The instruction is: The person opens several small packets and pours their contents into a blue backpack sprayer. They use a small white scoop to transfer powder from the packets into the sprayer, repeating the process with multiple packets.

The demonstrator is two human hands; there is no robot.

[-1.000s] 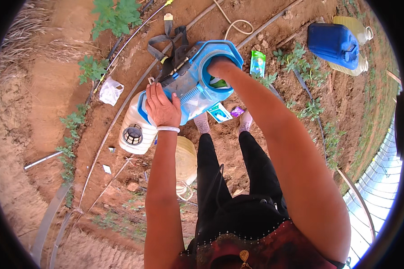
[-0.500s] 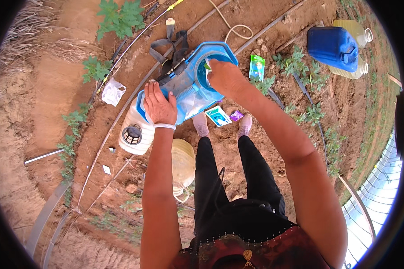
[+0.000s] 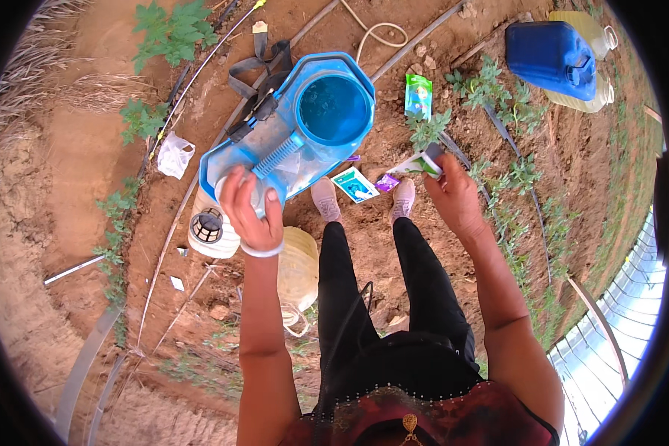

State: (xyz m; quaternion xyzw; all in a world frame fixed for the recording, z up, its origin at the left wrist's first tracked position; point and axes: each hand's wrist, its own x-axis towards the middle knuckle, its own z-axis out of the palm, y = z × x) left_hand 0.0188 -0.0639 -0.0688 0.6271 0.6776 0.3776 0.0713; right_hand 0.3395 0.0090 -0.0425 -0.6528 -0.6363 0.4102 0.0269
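Note:
A blue backpack sprayer tank (image 3: pixel 275 160) lies tilted ahead of me, its wide round mouth uncovered with blue-looking liquid inside. At the tank's near left end is my left hand (image 3: pixel 251 215), its fingers bent and spread apart. A pale rounded patch shows between the thumb and fingers; what it is I cannot tell. My right hand (image 3: pixel 456 199) pinches a white, green and grey sachet (image 3: pixel 415 164) to the right of the tank, above my right shoe. On the ground by my shoes lie a teal-and-white packet (image 3: pixel 355 185) and a small purple packet (image 3: pixel 386 183).
A green pouch (image 3: pixel 418 97) lies right of the tank. A blue jerrycan (image 3: pixel 550 61) stands with yellowish jugs at the far right. A black strainer basket (image 3: pixel 207 224) sits on a white container at left. A yellowish jug (image 3: pixel 297 267), hoses, plants and a white plastic bag (image 3: pixel 175 154) lie around.
My right hand has come out of the tank's mouth and moved right and nearer with the sachet. My left hand has shifted nearer and curled its fingers from lying flat on the tank.

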